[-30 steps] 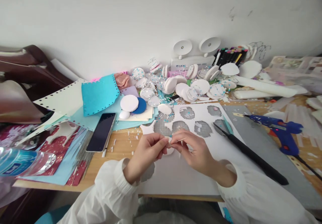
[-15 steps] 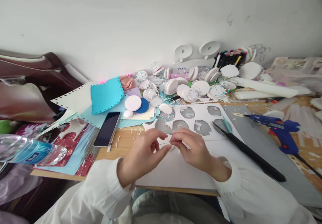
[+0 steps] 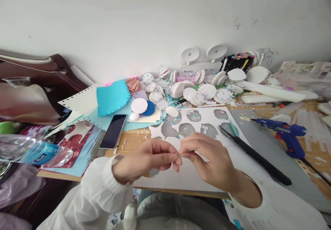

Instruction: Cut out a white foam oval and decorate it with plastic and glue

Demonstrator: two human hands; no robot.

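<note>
Over the white foam sheet (image 3: 181, 180), my left hand (image 3: 155, 156) and my right hand (image 3: 207, 157) meet fingertip to fingertip. Both are closed in a pinch on a thin wire (image 3: 194, 149), whose straight end sticks out to the right across my right fingers. The rest of the wire is hidden between the fingertips. Rough round holes run through the far part of the sheet, and a grey cutting mat (image 3: 253, 137) shows through them. Just beyond my fingers lies a white disc (image 3: 173, 142).
A black-handled craft knife (image 3: 261, 157) and a blue glue gun (image 3: 281, 130) lie on the right. To the left are a phone (image 3: 113, 132), a water bottle (image 3: 33, 150) and coloured sheets (image 3: 113, 97). White discs with beaded wire (image 3: 199, 97) are heaped along the wall.
Both hands have come lower and nearer to me, with the fingertips now pressed together. The wire's end now points right across my right fingers, and the white disc shows beyond them.
</note>
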